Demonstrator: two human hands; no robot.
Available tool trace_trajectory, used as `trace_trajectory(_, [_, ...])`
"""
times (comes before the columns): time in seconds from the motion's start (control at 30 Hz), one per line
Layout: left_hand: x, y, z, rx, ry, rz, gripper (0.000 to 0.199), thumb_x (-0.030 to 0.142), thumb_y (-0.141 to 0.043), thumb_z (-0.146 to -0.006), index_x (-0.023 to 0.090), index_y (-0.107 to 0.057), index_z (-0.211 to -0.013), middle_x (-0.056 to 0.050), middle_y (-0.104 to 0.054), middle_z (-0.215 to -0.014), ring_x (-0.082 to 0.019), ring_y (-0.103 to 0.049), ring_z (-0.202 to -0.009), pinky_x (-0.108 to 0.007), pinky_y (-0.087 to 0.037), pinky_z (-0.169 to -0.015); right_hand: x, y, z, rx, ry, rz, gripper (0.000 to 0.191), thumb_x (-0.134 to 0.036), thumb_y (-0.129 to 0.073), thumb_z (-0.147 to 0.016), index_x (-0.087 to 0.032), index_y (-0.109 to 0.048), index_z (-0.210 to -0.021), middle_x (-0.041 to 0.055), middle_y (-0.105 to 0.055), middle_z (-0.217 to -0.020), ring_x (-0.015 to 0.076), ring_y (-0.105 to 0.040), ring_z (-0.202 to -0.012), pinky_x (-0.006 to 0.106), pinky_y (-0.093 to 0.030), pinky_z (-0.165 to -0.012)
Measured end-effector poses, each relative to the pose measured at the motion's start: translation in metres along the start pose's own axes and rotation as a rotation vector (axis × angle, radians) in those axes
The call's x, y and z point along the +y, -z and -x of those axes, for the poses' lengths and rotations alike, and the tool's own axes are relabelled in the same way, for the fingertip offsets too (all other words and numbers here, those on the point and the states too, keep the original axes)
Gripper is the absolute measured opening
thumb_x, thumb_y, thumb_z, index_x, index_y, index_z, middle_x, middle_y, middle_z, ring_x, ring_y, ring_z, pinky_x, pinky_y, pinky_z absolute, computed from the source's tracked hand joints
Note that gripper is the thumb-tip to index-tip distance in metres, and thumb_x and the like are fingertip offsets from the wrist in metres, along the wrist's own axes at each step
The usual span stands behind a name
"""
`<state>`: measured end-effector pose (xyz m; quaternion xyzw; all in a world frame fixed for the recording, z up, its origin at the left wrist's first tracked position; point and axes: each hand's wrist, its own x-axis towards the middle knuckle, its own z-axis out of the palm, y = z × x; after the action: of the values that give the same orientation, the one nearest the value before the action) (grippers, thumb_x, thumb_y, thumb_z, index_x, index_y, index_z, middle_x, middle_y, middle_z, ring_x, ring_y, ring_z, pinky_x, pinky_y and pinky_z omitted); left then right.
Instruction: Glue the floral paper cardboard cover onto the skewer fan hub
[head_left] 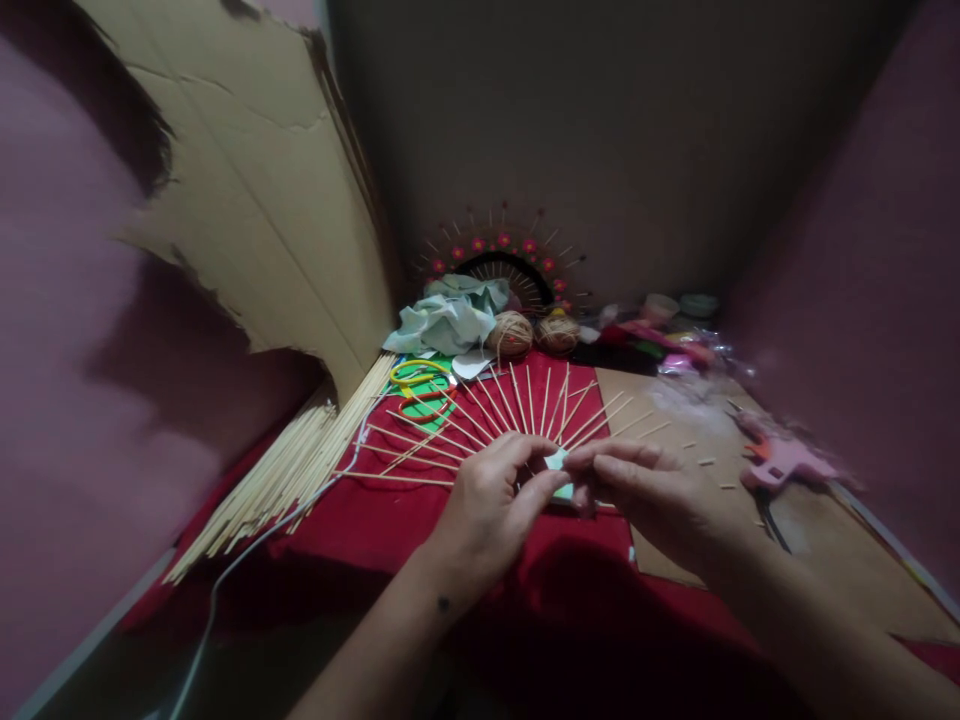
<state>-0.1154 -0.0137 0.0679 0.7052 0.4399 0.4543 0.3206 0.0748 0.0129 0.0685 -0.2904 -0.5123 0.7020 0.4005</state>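
Observation:
Thin wooden sticks (515, 395) fan out in a half circle on the red cloth, and both hands are at the fan's centre. My left hand (491, 495) is closed, thumb and index finger pinching a small pale green piece (556, 462) that looks like paper or cloth. My right hand (660, 490) has its fingers drawn together at the piece's right edge, gripping it there. The hands cover the inner ends of the sticks. Beyond the fan's left side lie yellow-handled scissors (414, 373) and orange-handled scissors (427, 403) on a green sheet.
A bundle of long sticks (270, 480) and a white cable (281, 522) lie left, under leaning cardboard (247, 180). Behind are crumpled cloth (446, 320), twine balls (511, 333) and a flowered half-round decoration (504, 242). A pink glue gun (795, 460) rests on a brown board (675, 545).

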Motion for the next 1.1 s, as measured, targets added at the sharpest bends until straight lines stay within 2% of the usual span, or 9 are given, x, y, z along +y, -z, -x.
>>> trace_trajectory(0.2, [0.007,-0.004,0.001,-0.010,-0.277,-0.171,0.020,0.008,-0.050,-0.093,0.011,-0.070,-0.094,-0.008,-0.070,-0.087,-0.016,-0.065,-0.082,-0.028,-0.051,-0.074,0.008,-0.005,0.012,0.038,0.053,0.035,0.015,-0.035,-0.075,-0.081,-0.024,-0.080,-0.090,0.0021,-0.073,-0.074,0.0114,-0.063,-0.065,0.025,-0.052,-0.068])
trace_trajectory(0.37, [0.005,-0.007,0.011,0.015,-0.306,-0.320,0.018,0.006,-0.049,-0.089,0.012,-0.066,-0.086,-0.006,-0.067,-0.079,-0.015,-0.063,-0.072,-0.026,-0.048,-0.065,0.010,-0.022,0.032,0.154,0.226,0.422,0.017,-0.027,-0.062,-0.090,-0.027,-0.079,-0.095,-0.0001,-0.071,-0.068,0.0129,-0.065,-0.066,0.025,-0.054,-0.067])
trace_trajectory(0.5, [0.007,-0.008,0.020,0.066,-0.218,-0.330,0.016,0.007,-0.049,-0.084,0.014,-0.063,-0.079,-0.004,-0.065,-0.071,-0.014,-0.059,-0.061,-0.025,-0.044,-0.055,0.016,-0.038,0.047,0.166,0.625,0.791,0.035,-0.010,-0.054,-0.090,-0.027,-0.072,-0.115,0.0048,-0.074,-0.094,0.0166,-0.070,-0.084,0.025,-0.059,-0.073])
trace_trajectory(0.6, [0.010,-0.005,0.024,0.008,-0.056,-0.205,0.014,0.013,-0.050,-0.085,0.017,-0.061,-0.078,0.000,-0.063,-0.065,-0.012,-0.056,-0.055,-0.023,-0.042,-0.052,0.020,-0.042,0.053,0.122,0.712,0.853,0.047,-0.004,-0.052,-0.089,-0.028,-0.064,-0.128,0.0044,-0.074,-0.100,0.0140,-0.071,-0.086,0.021,-0.059,-0.074])
trace_trajectory(0.77, [0.012,-0.005,0.030,-0.060,0.145,0.014,0.012,0.021,-0.048,-0.087,0.019,-0.056,-0.079,0.005,-0.052,-0.058,-0.009,-0.045,-0.046,-0.021,-0.037,-0.043,0.027,-0.040,0.052,0.162,0.854,0.951,0.049,0.001,-0.050,-0.087,-0.023,-0.065,-0.126,0.0093,-0.074,-0.105,0.0171,-0.070,-0.098,0.025,-0.058,-0.082])
trace_trajectory(0.83, [0.014,-0.006,0.035,-0.001,0.081,-0.058,0.010,0.019,-0.049,-0.087,0.019,-0.055,-0.080,0.004,-0.053,-0.063,-0.009,-0.045,-0.049,-0.022,-0.037,-0.046,0.029,-0.038,0.050,0.226,0.812,0.921,0.046,-0.002,-0.051,-0.088,-0.024,-0.066,-0.126,0.0079,-0.074,-0.101,0.0164,-0.071,-0.091,0.025,-0.059,-0.077])
trace_trajectory(0.9, [0.017,-0.004,0.042,0.010,-0.015,-0.120,0.009,0.016,-0.049,-0.087,0.020,-0.054,-0.081,0.003,-0.053,-0.067,-0.010,-0.046,-0.053,-0.022,-0.038,-0.051,0.030,-0.034,0.048,0.314,0.653,0.804,0.040,-0.010,-0.054,-0.091,-0.027,-0.067,-0.125,0.0035,-0.074,-0.089,0.0135,-0.070,-0.074,0.022,-0.058,-0.067])
trace_trajectory(0.97, [0.021,0.004,0.049,-0.086,-0.043,-0.080,0.010,0.017,-0.047,-0.090,0.021,-0.052,-0.083,0.004,-0.051,-0.067,-0.010,-0.046,-0.055,-0.022,-0.038,-0.053,0.030,-0.026,0.046,0.368,0.464,0.645,0.035,-0.019,-0.057,-0.093,-0.030,-0.068,-0.123,0.0000,-0.071,-0.079,0.0108,-0.063,-0.063,0.021,-0.055,-0.060])
trace_trajectory(1.1, [0.020,0.033,0.054,-0.329,0.151,-0.193,0.022,0.029,-0.042,-0.097,0.021,-0.055,-0.082,0.003,-0.054,-0.067,-0.011,-0.048,-0.059,-0.023,-0.036,-0.056,0.035,-0.012,0.042,0.294,0.274,0.320,0.028,-0.028,-0.064,-0.091,-0.034,-0.071,-0.117,0.0001,-0.070,-0.089,0.0087,-0.059,-0.064,0.021,-0.051,-0.062])
